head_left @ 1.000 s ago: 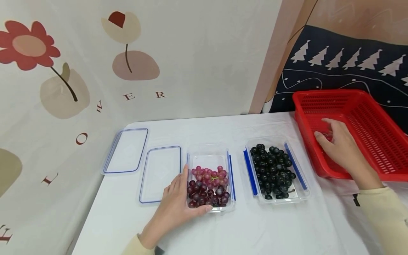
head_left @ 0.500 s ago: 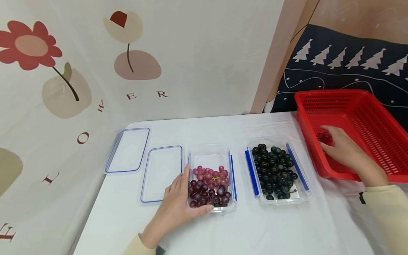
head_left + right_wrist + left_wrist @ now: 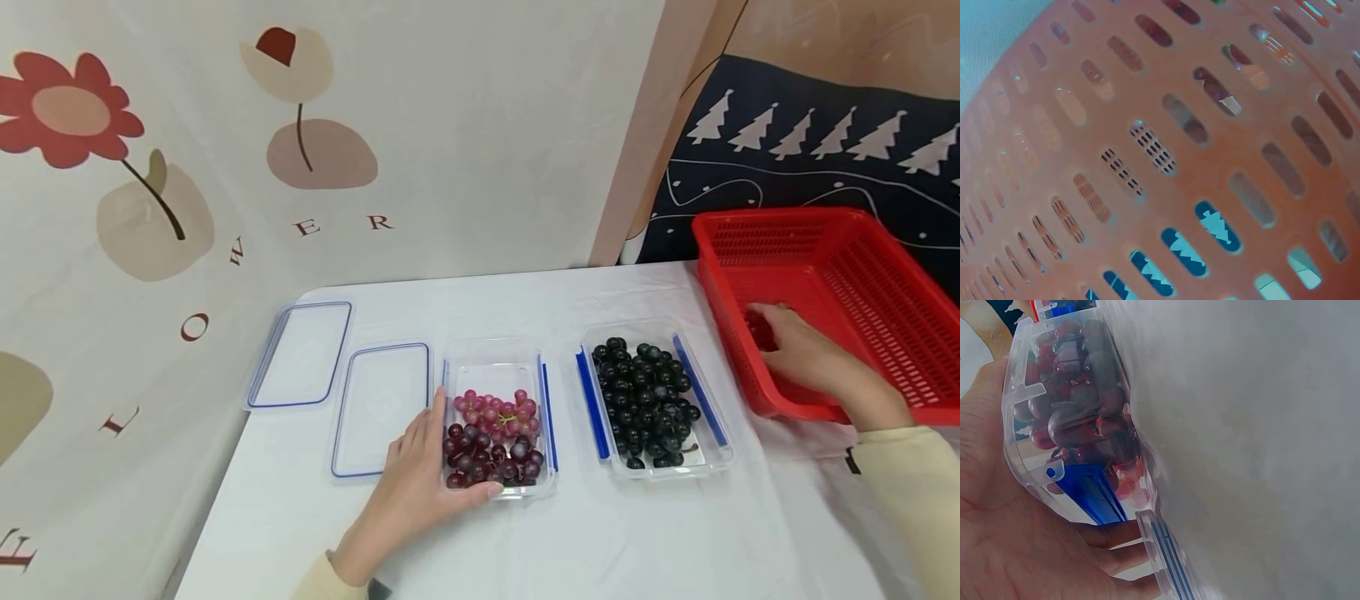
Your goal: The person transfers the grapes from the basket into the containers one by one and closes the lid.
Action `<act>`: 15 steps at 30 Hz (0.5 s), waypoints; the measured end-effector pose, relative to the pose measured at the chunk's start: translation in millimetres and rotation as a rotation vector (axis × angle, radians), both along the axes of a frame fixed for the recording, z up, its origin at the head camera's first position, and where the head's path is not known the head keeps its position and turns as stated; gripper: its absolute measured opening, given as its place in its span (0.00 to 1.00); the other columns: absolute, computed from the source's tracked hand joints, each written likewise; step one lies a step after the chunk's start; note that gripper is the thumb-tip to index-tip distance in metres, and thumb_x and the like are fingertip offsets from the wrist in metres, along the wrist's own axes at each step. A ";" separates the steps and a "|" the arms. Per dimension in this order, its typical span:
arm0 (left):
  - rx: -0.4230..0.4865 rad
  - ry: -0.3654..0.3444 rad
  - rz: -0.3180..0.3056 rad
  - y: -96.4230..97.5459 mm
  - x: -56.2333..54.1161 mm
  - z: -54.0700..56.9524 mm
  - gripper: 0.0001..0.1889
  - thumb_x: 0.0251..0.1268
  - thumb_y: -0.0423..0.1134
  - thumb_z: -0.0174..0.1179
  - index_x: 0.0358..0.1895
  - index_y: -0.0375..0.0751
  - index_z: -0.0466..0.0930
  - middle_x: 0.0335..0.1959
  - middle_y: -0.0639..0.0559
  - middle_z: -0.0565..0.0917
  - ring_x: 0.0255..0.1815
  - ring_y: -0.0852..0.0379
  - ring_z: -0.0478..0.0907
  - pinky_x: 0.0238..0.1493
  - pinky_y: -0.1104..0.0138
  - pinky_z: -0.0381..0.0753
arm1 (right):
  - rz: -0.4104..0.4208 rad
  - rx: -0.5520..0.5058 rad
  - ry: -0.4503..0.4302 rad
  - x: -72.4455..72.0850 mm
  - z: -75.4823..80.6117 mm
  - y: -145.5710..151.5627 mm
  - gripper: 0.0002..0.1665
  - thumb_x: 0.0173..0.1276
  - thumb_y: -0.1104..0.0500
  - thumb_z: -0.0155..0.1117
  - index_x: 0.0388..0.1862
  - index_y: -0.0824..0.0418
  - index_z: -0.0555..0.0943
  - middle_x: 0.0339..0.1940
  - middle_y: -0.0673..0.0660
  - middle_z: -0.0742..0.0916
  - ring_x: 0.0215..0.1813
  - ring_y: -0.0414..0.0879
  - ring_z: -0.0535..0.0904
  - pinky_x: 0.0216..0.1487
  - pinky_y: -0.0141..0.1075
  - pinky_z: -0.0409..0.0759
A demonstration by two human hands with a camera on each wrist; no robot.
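Right hand (image 3: 813, 354) around grapes (image 3: 761, 332) in basket (image 3: 780, 275); straight-fingered left hand (image 3: 416, 475) against box (image 3: 495, 375) beside lid (image 3: 381, 408).

Left of the right hand (image 3: 806, 350), the wall of the red basket (image 3: 731, 342) bars low passage to the black-grape box (image 3: 702, 392); open room lies to the hand's right inside the basket.

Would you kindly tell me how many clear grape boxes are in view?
2: the first box touches the left hand and holds pink and dark red grapes; the second box, with black grapes, stands between it and the red basket.
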State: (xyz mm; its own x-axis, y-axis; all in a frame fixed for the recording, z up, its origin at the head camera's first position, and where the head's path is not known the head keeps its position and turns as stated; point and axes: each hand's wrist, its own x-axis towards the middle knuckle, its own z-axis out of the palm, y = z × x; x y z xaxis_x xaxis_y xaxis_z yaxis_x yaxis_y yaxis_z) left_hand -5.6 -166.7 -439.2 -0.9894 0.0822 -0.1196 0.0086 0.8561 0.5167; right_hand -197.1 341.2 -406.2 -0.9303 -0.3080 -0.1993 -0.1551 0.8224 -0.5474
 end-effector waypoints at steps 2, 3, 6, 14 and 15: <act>0.001 0.004 0.001 0.2 -0.1 0.3 0.78 0.50 0.82 0.72 0.91 0.42 0.35 0.86 0.30 0.57 0.86 0.31 0.54 0.80 0.32 0.54 | -0.007 0.023 -0.023 0.3 0.0 -0.4 0.50 0.73 0.64 0.72 0.82 0.80 0.55 0.67 0.81 0.66 0.63 0.77 0.64 0.49 0.61 0.84; 0.003 0.008 0.000 0.4 0.0 0.5 0.78 0.50 0.82 0.72 0.91 0.42 0.35 0.86 0.30 0.57 0.85 0.30 0.55 0.79 0.32 0.55 | -0.013 0.035 -0.033 0.5 0.0 -0.5 0.50 0.72 0.64 0.72 0.82 0.79 0.55 0.68 0.82 0.64 0.64 0.77 0.63 0.49 0.63 0.84; 0.004 0.007 0.001 0.6 0.0 0.6 0.78 0.50 0.81 0.72 0.91 0.42 0.35 0.86 0.30 0.57 0.85 0.30 0.55 0.79 0.32 0.55 | -0.020 0.065 -0.044 1.4 0.4 -0.1 0.49 0.73 0.64 0.70 0.81 0.80 0.54 0.70 0.83 0.59 0.66 0.79 0.59 0.54 0.70 0.80; 0.005 0.021 -0.003 0.3 1.1 -0.7 0.78 0.51 0.81 0.72 0.91 0.41 0.36 0.86 0.29 0.58 0.85 0.30 0.56 0.79 0.32 0.55 | -0.050 0.061 -0.088 2.4 1.5 -0.3 0.55 0.70 0.62 0.74 0.83 0.78 0.52 0.65 0.80 0.63 0.62 0.77 0.62 0.46 0.57 0.85; 0.004 0.024 -0.002 0.3 1.3 -0.8 0.77 0.51 0.81 0.72 0.91 0.41 0.36 0.85 0.29 0.58 0.85 0.30 0.56 0.79 0.32 0.56 | -0.053 0.060 -0.095 2.4 1.3 -0.4 0.56 0.70 0.62 0.76 0.84 0.78 0.52 0.64 0.79 0.64 0.61 0.76 0.63 0.44 0.56 0.86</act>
